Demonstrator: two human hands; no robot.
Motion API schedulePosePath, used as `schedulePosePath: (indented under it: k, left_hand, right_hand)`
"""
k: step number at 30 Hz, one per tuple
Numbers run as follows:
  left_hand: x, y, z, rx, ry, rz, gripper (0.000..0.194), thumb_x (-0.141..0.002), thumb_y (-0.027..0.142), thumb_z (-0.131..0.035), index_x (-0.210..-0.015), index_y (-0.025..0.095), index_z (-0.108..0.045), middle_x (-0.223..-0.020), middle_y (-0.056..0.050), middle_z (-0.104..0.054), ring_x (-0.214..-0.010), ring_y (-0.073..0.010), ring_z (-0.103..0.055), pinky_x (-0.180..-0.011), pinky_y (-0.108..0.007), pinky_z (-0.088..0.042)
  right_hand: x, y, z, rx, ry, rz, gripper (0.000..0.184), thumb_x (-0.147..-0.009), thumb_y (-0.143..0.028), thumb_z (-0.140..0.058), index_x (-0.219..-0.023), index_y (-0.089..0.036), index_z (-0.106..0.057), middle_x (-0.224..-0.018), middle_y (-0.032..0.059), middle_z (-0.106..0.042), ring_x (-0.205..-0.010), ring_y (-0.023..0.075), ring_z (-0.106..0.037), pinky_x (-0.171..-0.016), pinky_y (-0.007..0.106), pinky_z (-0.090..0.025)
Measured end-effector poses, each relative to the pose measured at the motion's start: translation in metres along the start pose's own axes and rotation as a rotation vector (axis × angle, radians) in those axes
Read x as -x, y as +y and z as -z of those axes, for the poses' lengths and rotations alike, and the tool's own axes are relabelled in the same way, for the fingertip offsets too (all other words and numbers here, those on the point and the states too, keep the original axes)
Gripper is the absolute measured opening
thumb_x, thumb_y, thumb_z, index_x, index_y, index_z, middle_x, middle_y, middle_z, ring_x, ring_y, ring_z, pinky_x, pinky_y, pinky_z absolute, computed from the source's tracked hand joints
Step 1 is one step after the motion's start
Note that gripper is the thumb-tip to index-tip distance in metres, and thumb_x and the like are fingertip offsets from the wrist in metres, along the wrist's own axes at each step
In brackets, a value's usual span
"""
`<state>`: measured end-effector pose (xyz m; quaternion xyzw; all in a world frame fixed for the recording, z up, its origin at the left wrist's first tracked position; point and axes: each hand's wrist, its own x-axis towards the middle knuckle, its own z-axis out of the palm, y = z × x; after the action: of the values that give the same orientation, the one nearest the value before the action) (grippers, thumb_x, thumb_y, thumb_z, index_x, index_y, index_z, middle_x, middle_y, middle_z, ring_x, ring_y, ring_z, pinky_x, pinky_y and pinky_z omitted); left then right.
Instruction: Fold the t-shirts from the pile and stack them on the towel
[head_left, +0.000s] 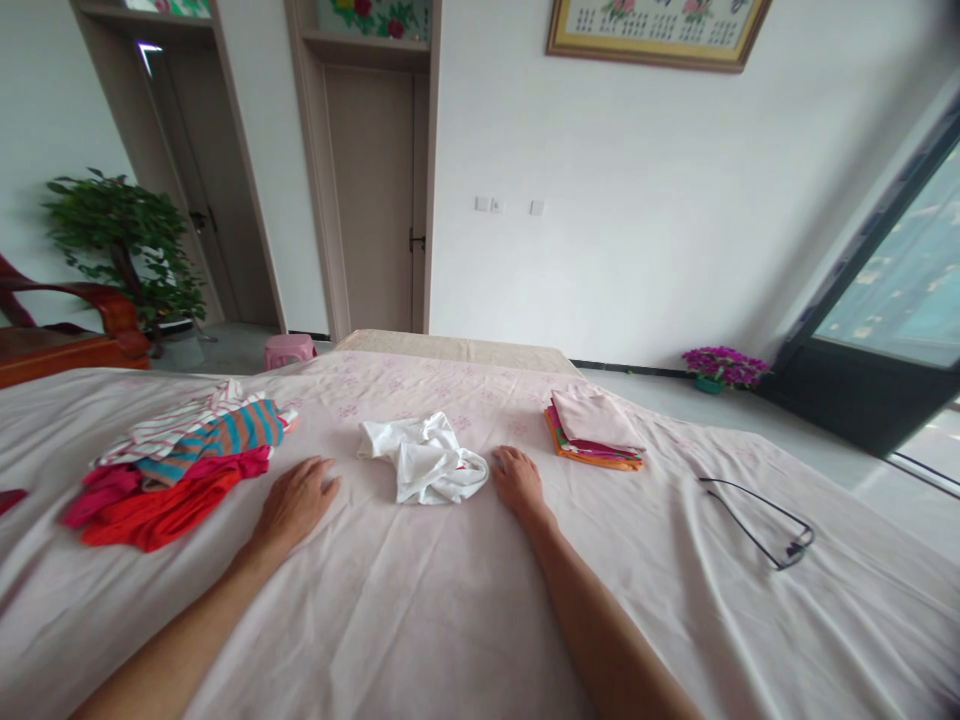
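Between my two hands a crumpled white garment [429,462] lies on the pale pink sheet [420,610]; its exact kind I cannot tell. My left hand [300,500] rests palm down on the sheet, fingers stretched out, holding nothing. It is between the white garment and a loose heap of clothes [187,460] with striped and red pieces. My right hand [519,482] lies flat at the right edge of the white garment, close to it, with nothing in its fingers. Beyond it to the right sits a neat stack of folded clothes [596,425], pale pink on top.
A pair of glasses [780,535] lies on the sheet at the right. Past the covered surface stand a pink stool [289,350], a wooden chair [75,320], a green potted plant [124,240] and purple flowers [724,367]. A dark red cloth edge [11,499] shows at far left.
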<state>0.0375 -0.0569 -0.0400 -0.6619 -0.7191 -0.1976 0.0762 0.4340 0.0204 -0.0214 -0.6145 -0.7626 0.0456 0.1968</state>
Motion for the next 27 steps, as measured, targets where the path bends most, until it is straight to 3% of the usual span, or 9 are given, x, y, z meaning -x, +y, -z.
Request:
schedulePosePath:
  k: [12, 18, 23, 27]
  left_hand:
    - [-0.002, -0.003, -0.007, -0.057, 0.014, -0.057, 0.040, -0.094, 0.033, -0.041, -0.123, 0.014, -0.061, -0.127, -0.014, -0.065, -0.121, -0.0248, -0.059, -0.107, -0.037, -0.041]
    - [-0.001, -0.008, -0.014, 0.038, 0.024, -0.084, 0.041, -0.093, 0.029, -0.042, -0.128, 0.017, -0.059, -0.128, -0.013, -0.065, -0.120, -0.0250, -0.060, -0.106, -0.038, -0.044]
    - [-0.006, 0.002, -0.009, 0.238, 0.019, -0.157, 0.050, -0.092, 0.021, -0.040, -0.142, 0.023, -0.045, -0.138, -0.008, -0.059, -0.124, -0.0209, -0.058, -0.104, -0.036, -0.046]
    - [-0.030, 0.024, -0.008, 0.279, 0.012, -0.173, 0.049, -0.092, 0.018, -0.042, -0.138, 0.030, -0.049, -0.141, -0.003, -0.054, -0.120, -0.0181, -0.060, -0.095, -0.030, -0.051]
  right_hand:
    - [0.000, 0.003, -0.002, -0.109, 0.037, 0.024, 0.037, -0.098, -0.026, -0.038, -0.126, -0.021, -0.062, -0.132, 0.0076, -0.062, -0.124, 0.0197, -0.054, -0.108, 0.032, -0.035]
    - [0.005, 0.003, 0.000, -0.326, 0.196, 0.118, 0.038, -0.096, -0.028, -0.040, -0.127, -0.020, -0.060, -0.126, 0.0089, -0.065, -0.116, 0.0203, -0.060, -0.103, 0.032, -0.043]
    - [0.008, -0.025, 0.005, -0.387, 0.217, 0.302, 0.035, -0.090, -0.022, -0.050, -0.123, -0.023, -0.063, -0.121, 0.0066, -0.067, -0.111, 0.0200, -0.060, -0.100, 0.032, -0.045]
    - [0.004, -0.058, 0.013, -0.261, 0.154, 0.371, 0.040, -0.084, -0.017, -0.059, -0.122, -0.026, -0.065, -0.121, 0.0047, -0.067, -0.109, 0.0214, -0.058, -0.098, 0.034, -0.045]
